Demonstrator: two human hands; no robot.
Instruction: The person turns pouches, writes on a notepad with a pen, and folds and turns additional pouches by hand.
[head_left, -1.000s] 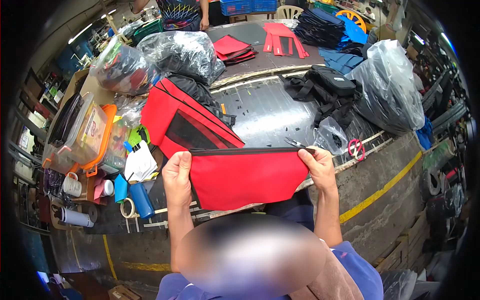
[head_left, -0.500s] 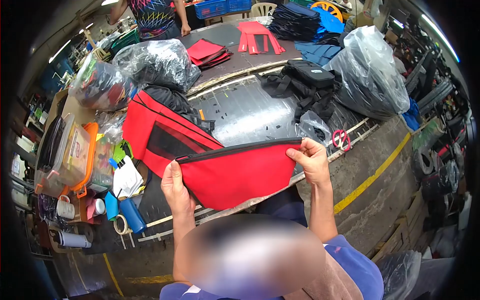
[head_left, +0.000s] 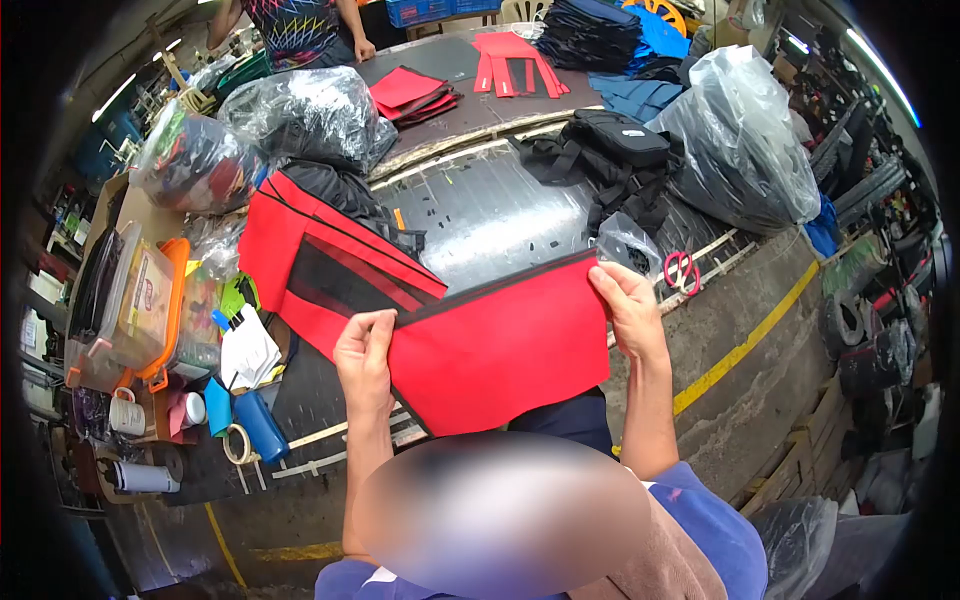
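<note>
A red fabric panel (head_left: 505, 350) with a dark edge along its top is held up, tilted, above the near edge of the work table (head_left: 500, 215). The left hand (head_left: 365, 360) pinches its left end, the right hand (head_left: 625, 305) its upper right corner. One pair of red-handled scissors (head_left: 683, 272) lies on the table, beside one black bag (head_left: 610, 150). Three bulging plastic sacks stand around in a cluttered workshop.

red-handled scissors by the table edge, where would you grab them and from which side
Take the scissors by the red loop handles, coming from above on the right hand's side. They lie flat near the table's front edge with the handles showing; the blades are hard to make out beside the small plastic bag, so approaching there looks awkward.
</note>
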